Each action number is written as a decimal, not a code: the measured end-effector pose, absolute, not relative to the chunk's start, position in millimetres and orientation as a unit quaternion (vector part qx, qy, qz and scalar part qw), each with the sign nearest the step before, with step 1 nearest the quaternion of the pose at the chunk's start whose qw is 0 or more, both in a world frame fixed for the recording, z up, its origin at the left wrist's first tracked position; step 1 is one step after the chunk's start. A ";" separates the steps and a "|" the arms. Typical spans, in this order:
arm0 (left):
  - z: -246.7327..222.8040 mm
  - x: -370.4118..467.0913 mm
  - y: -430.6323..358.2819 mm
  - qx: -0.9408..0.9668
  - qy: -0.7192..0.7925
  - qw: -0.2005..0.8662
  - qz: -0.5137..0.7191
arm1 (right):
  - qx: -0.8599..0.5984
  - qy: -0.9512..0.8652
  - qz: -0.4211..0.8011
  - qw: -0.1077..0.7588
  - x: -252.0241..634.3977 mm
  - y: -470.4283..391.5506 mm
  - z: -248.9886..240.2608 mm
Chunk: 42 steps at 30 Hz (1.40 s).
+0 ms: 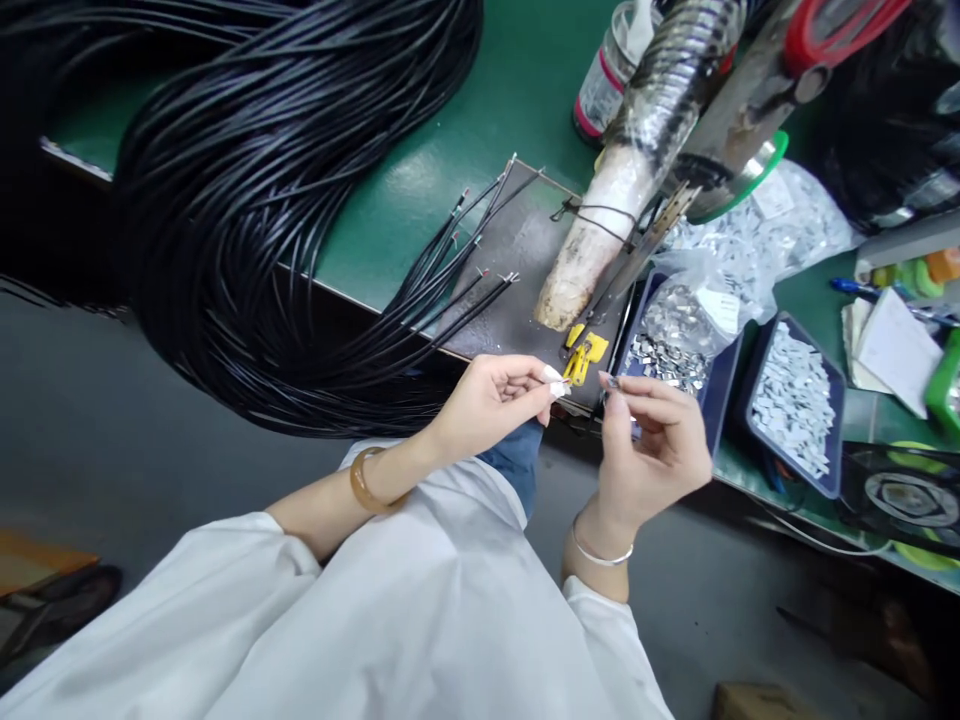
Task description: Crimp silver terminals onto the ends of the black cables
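Note:
My left hand (pixel 506 395) is closed in a pinch at the bench's front edge, with a small white piece (pixel 559 388) at its fingertips; its exact kind is too small to tell. Just to the right, my right hand (pixel 656 430) pinches a small shiny metal piece (pixel 611 382) between thumb and index finger. The two hands are apart. Between and slightly beyond them is a yellow clip-like holder (pixel 585 352) on a dark plate (pixel 517 225). Black cables (pixel 442 270) with stripped ends lie over that plate, left of the holder.
A large black cable bundle (pixel 285 200) hangs over the green bench's left edge. A silver duct (pixel 656 100) with a whitish end slants above the plate. Blue trays hold metal pieces (pixel 667 362) and white pieces (pixel 795 400). Red-handled scissors (pixel 832 40) and a labelled jar (pixel 600 95) stand behind.

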<state>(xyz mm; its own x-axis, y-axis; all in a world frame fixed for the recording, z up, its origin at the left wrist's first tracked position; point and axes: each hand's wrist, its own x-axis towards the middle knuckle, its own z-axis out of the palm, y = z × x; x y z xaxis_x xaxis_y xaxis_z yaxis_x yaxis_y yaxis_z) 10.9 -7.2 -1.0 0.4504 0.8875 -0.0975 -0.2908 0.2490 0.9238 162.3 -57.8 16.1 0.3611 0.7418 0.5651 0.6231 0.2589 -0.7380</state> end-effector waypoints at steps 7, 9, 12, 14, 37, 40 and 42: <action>-0.9 9.4 -5.5 0.454 0.331 0.727 0.395 | -0.597 -0.573 0.175 0.534 156.3 -54.5 2.2; -0.9 9.3 -4.9 0.464 0.337 0.723 0.385 | -0.597 -0.564 0.213 0.529 158.9 -54.5 2.9; -1.1 9.2 -4.1 0.477 0.344 0.718 0.373 | -0.588 -0.550 0.222 0.549 162.9 -54.7 5.0; -1.3 9.1 -3.8 0.481 0.343 0.718 0.369 | -0.584 -0.550 0.215 0.557 165.1 -54.8 5.9; 2.8 2.4 3.2 0.493 0.305 0.771 0.265 | -0.567 -0.681 0.133 0.445 166.6 -61.7 10.9; 3.1 0.6 4.0 0.484 0.270 0.790 0.264 | -0.564 -0.633 0.194 0.494 166.0 -62.1 8.3; 1.9 -0.6 4.2 0.476 0.240 0.800 0.274 | -0.540 -0.587 0.295 0.526 167.4 -59.8 4.5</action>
